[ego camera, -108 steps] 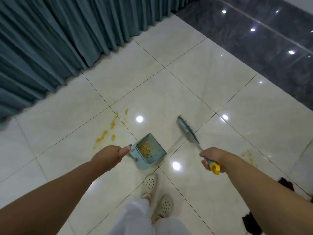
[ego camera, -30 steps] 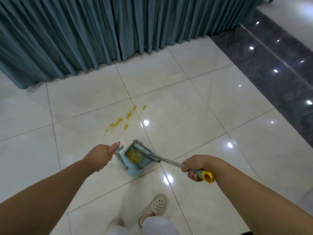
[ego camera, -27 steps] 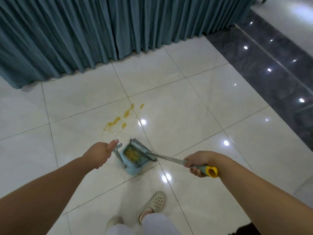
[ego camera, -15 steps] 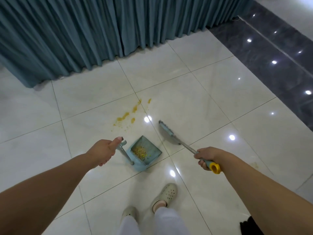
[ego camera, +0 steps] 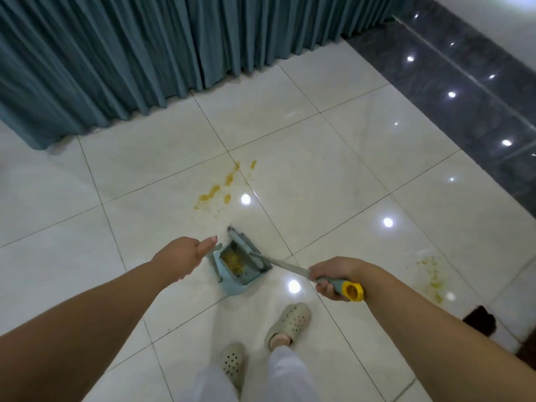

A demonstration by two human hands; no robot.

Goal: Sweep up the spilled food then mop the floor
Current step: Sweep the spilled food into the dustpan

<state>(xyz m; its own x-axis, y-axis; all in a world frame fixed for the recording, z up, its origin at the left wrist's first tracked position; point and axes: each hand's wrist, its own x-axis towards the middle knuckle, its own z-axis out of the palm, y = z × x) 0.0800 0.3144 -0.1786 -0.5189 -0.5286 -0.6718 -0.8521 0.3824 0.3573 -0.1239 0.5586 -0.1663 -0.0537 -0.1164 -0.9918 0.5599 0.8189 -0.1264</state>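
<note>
The person is standing on a glossy white tiled floor (ego camera: 333,158), looking down at both arms. The left hand (ego camera: 182,256) is gripping the upright handle of a light blue dustpan (ego camera: 243,274), its fingers curled round the top and the thumb lying along it. The dustpan is sitting on the floor just ahead of the feet, and yellow food crumbs (ego camera: 233,261) are lying inside it beside its comb teeth. The right hand (ego camera: 333,278) is clenching the teal grip of a broom (ego camera: 278,264), just short of its yellow end cap (ego camera: 352,291). The broom's metal shaft is slanting down and to the left, and its head is lying across the dustpan's far, open edge.

On the floor beyond the dustpan, a patch of spilled yellow food (ego camera: 223,187) is spreading along a tile joint, apart from the pan. A second, fainter yellow smear (ego camera: 430,271) is showing to the right of the right forearm. Teal pleated curtains (ego camera: 145,47) are hanging along the far left, and a band of dark grey tiles (ego camera: 464,82) is running along the far right. Two beige perforated clogs (ego camera: 290,319) and white trouser legs are showing at the near edge.
</note>
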